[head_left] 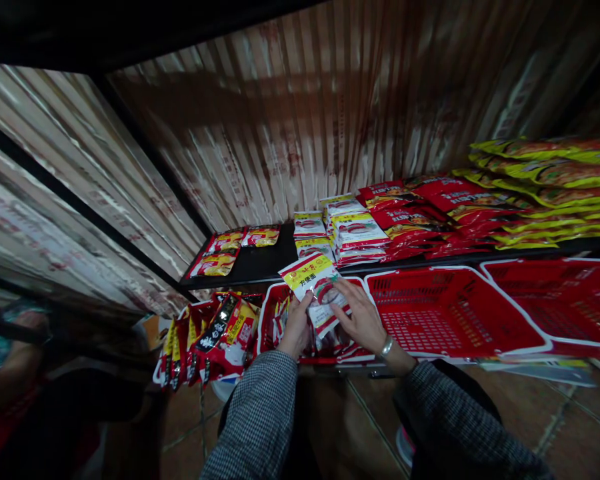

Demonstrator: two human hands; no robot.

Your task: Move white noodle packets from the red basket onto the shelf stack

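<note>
A white and yellow instant noodle packet (307,275) is tilted up between my hands, its printed front toward me. My left hand (296,327) is closed on its lower left edge, thumb on the front and the other fingers mostly hidden. On the right side, my right hand (363,320) grips the same packet, its fingers lying over the printed front. Below them is a red basket (266,327) with a white rim, holding more packets partly covered by my hands. Similar white and yellow packets (357,230) are stacked on the shelf just behind.
The black shelf (267,261) also carries red packets (405,223), yellow packets (545,200) and small packets at left. A basket of red and yellow bags (225,340) stands left; red baskets (445,310) stand right. Another person's arm (23,353) shows at far left.
</note>
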